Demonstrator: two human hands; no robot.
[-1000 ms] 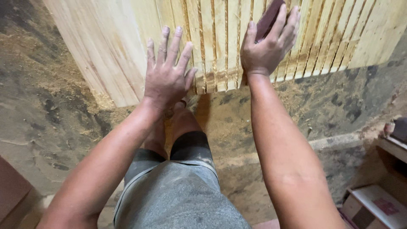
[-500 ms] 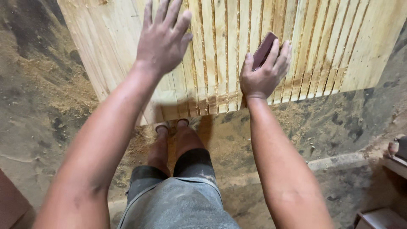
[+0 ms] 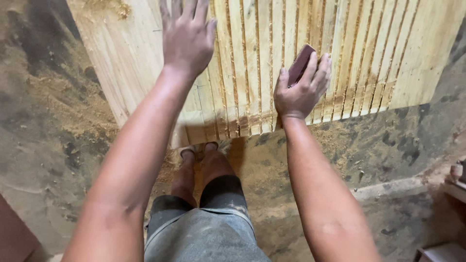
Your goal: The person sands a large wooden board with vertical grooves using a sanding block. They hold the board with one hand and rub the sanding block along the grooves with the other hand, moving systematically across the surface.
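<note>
Reddish-brown sanding block (image 3: pixel 300 64) sits tilted against the grooved face of a pale wooden panel (image 3: pixel 252 68), right of centre on it, one edge sticking up past the fingers. Right hand (image 3: pixel 302 88) is wrapped around the block, fingers curled over its top, pressing it to the wood. Left hand (image 3: pixel 188 36) lies flat on the panel further up and to the left, fingers spread, holding nothing; fingertips cut off by the frame edge. Panel has many parallel grooves with sawdust in them and a smooth strip at its left side. Sawdust pile (image 3: pixel 104 7) at the panel's top left. Below: dusty concrete floor (image 3: pixel 43 126), grey shorts (image 3: pixel 204 233), sandalled feet (image 3: pixel 199 150) just under the panel's lower edge.
</note>
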